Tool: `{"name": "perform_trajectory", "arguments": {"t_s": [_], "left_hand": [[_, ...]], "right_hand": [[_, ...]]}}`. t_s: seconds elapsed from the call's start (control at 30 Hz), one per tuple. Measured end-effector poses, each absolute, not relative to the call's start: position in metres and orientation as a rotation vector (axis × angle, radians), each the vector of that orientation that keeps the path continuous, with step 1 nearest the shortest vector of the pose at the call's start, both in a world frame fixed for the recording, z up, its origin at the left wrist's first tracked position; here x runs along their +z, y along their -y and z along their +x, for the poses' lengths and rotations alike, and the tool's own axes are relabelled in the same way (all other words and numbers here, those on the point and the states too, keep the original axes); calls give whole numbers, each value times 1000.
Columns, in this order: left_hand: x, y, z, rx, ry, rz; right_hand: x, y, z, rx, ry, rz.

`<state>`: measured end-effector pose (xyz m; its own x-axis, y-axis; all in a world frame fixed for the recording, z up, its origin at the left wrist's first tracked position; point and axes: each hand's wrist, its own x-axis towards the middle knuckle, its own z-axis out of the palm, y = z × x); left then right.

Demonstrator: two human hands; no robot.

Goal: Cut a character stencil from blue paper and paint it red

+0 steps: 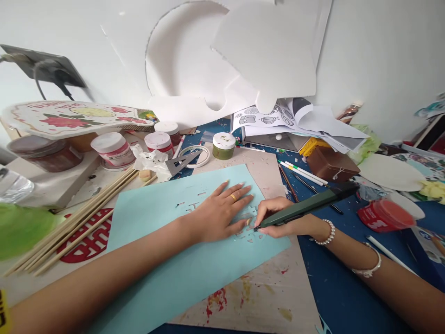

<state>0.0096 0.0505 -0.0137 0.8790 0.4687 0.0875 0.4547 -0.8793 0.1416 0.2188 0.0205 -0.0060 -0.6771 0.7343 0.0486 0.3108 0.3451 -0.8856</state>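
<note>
A large sheet of light blue paper (156, 273) lies at an angle in front of me, with several small shapes cut through it. My left hand (220, 211) rests flat on the sheet, fingers spread, a gold ring on one finger. Close to its fingertips, my right hand (278, 215) grips a dark green utility knife (309, 204). The knife's tip meets the paper beside the cut-outs, while its body leans up to the right. Under the sheet is a paint-stained grey board (271, 292).
Wooden sticks (83, 218) lie left over a red cut-out (85, 236). Behind the sheet stand a green paint jar (223, 146), a tape roll (200, 156) and a triangular ruler (182, 162). White markers (302, 171), a brown box (333, 163) and a red tub (385, 215) are right.
</note>
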Motion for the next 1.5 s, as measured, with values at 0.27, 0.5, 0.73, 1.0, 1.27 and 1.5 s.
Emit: {"name": "perform_trajectory", "arguments": {"t_s": [0.27,0.5,0.73,1.0,1.27,1.5], "left_hand": [[-13,-50,10,161,-741,2928],[-12,-50,10,139,-742,2938],[-12,-49,10,176,-742,2925],[-12,-49,8,185,-731,2904],[-11,-49,8,161,-732,2896],[-11,-49,8,165,-735,2896]], "right_hand": [[-14,-23,222,1260,2209,-870],[-17,-23,222,1248,2209,-898],[-12,-23,220,1281,2220,-885],[-12,-23,220,1286,2216,-907],[-11,-23,219,1324,2202,-874],[-11,-22,220,1301,2217,-889]]}}
